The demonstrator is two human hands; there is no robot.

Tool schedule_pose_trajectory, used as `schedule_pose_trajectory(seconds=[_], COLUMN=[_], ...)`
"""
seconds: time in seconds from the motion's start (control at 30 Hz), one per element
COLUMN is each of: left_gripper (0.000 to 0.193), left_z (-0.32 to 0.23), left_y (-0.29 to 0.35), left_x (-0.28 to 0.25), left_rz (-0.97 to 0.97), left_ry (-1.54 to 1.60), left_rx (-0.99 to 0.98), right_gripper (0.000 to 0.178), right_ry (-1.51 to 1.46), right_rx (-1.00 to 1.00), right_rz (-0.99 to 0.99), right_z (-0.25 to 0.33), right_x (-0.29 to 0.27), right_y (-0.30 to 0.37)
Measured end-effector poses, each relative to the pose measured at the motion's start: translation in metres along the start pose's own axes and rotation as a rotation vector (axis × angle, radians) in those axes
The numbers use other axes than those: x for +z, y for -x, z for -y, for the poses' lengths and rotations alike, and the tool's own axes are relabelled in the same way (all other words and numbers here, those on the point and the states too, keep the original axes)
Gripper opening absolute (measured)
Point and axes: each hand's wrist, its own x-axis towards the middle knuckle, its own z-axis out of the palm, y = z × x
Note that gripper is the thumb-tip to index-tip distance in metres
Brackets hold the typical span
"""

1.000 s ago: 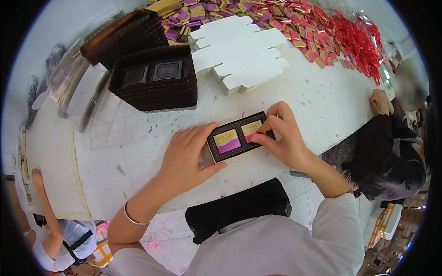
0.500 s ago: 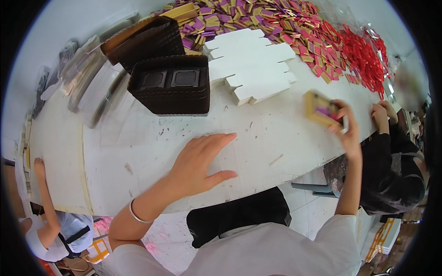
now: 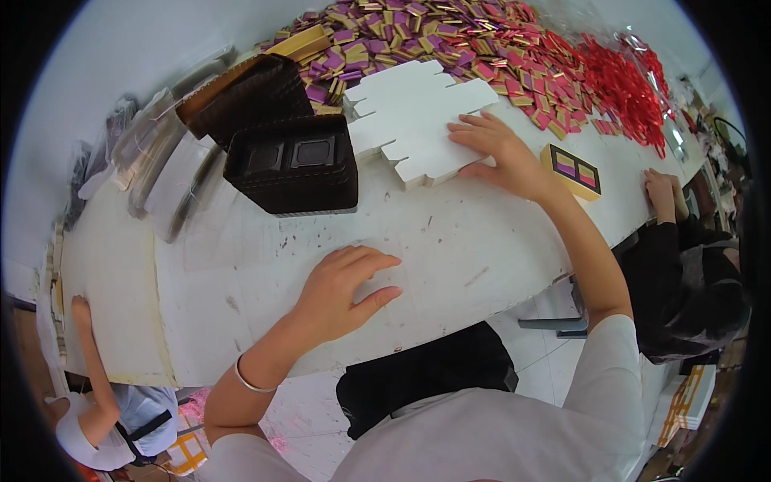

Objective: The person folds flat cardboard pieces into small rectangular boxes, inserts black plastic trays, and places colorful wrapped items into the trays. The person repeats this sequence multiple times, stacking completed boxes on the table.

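Note:
My right hand reaches onto the right edge of a stack of flat white box blanks, fingers spread over the top. To the right of that hand lies a small gold-edged box with two windows, one showing purple and the other pink-red. Above the bare table before me, my left hand is empty, its thumb apart from the fingers. A stack of dark brown plastic trays, each with two square hollows, stands beyond the left hand, beside the white blanks.
Behind the blanks spreads a big heap of small purple, red and gold packets. Red ribbons lie at the far right. Clear plastic sleeves sit left of the trays. Other people's hands rest at the table's right and left edges.
My right hand has let go of the gold-edged box, now lying on the table, and has moved left onto the white blanks. My left hand has barely moved.

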Motion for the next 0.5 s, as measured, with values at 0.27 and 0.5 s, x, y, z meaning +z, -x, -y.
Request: schedule_pose_trajectory(seconds=[0.27, 0.5], left_gripper=[0.026, 0.027], left_z=[0.001, 0.002], left_y=[0.002, -0.001], left_x=[0.001, -0.001], left_rz=[-0.030, -0.040], left_ry=[-0.007, 0.006], left_rx=[0.000, -0.001], right_gripper=[0.034, 0.014], right_ry=[-0.442, -0.172], right_rx=[0.216, 0.228], right_rz=[0.158, -0.191], right_z=[-0.011, -0.007], right_x=[-0.024, -0.038], right_y=[-0.014, -0.023])
